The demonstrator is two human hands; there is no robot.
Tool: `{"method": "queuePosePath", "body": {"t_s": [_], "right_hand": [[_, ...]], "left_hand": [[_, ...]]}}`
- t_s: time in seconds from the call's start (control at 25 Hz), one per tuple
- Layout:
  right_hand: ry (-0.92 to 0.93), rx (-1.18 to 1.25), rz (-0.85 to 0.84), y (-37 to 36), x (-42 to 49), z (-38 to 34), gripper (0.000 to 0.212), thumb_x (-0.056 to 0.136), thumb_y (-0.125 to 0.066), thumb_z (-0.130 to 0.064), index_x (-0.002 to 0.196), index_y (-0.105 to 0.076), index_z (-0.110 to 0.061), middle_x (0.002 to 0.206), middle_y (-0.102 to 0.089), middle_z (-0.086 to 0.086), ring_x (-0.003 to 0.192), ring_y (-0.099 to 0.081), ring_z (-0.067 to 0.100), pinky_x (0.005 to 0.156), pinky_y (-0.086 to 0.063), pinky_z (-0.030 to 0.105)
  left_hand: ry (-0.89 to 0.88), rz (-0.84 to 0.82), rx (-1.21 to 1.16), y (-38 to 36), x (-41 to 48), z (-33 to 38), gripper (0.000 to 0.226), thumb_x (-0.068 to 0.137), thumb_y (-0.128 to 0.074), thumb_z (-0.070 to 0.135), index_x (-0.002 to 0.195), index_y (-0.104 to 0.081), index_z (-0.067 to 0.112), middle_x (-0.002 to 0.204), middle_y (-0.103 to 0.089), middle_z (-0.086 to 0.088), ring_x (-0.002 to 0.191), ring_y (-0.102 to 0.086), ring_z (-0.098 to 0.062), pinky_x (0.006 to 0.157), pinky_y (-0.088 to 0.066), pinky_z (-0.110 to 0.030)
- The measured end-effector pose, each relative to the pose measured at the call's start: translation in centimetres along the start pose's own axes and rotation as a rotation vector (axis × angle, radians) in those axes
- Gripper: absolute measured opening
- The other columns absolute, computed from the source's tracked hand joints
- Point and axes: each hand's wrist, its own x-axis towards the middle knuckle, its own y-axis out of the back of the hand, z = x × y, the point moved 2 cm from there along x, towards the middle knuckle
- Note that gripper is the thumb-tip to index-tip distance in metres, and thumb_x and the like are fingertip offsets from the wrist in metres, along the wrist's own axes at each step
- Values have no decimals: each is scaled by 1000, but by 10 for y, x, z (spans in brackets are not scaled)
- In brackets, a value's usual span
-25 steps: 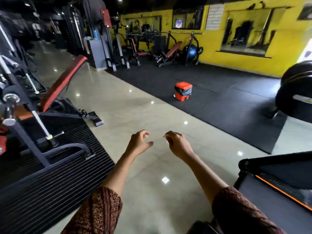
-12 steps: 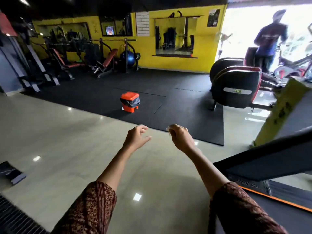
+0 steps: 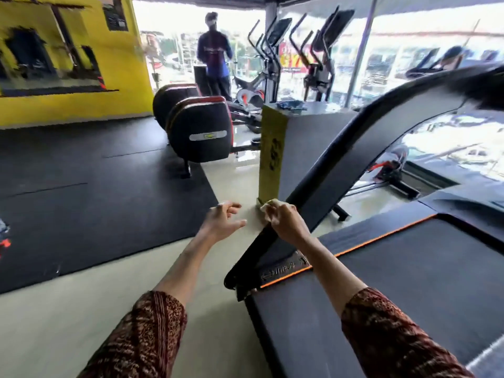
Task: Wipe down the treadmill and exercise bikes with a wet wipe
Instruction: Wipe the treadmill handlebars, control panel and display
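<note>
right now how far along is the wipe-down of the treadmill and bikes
Barely begun. Done: a wet wipe is out, pinched in the right hand. In hand: that hand is at the slanted upright of the treadmill; whether the wipe touches it I cannot tell. The left hand is open, holding nothing. Left: the treadmill itself, then the exercise bikes beyond it; no wiped surface shows.
</note>
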Motion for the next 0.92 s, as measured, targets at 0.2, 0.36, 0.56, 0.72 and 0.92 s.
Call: {"method": "queuePosePath", "body": {"t_s": [0.2,0.36,0.56,0.72,0.92], "right_hand": [[-171,-26,186,31,60,37,15,90,-53,-11,95,-67,-11,92,-70,8,90,-65,26,79,-51,40],[-337,-41,343,58,69,66,15,93,-53,-9,99,-67,-8,91,-70,11,88,-64,25,76,-48,35],[-467,-107,475,98,62,103,12,92,-54,-8,84,-62,-6,83,-67,10,79,-61,22,70,-46,33],[-511,-118,523,115,66,140,15,93,-54,-9,94,-66,0,88,-68,10,87,-65,31,78,-52,41],[-563,-120,565,144,83,227,18,96,-50,-13,96,-66,-5,96,-69,7,90,-65,26,81,-52,43]], "left_hand": [[-170,-186,-57,-15,118,27,54,72,-78,28,119,-62,9,98,-61,-3,91,-57,-15,83,-45,-23],[-265,-308,-114,-51,180,50,49,71,-79,28,114,-64,10,96,-63,-4,88,-58,-17,78,-46,-21],[-361,-471,-125,-119,204,84,43,76,-78,22,116,-65,14,104,-67,-6,95,-61,-17,88,-46,-23],[-401,-550,-130,-167,232,107,41,78,-77,19,116,-65,13,107,-68,-8,93,-61,-15,83,-44,-18],[-449,-615,-137,-241,285,149,38,79,-76,17,115,-64,11,109,-68,-9,99,-63,-21,88,-48,-26]]}}
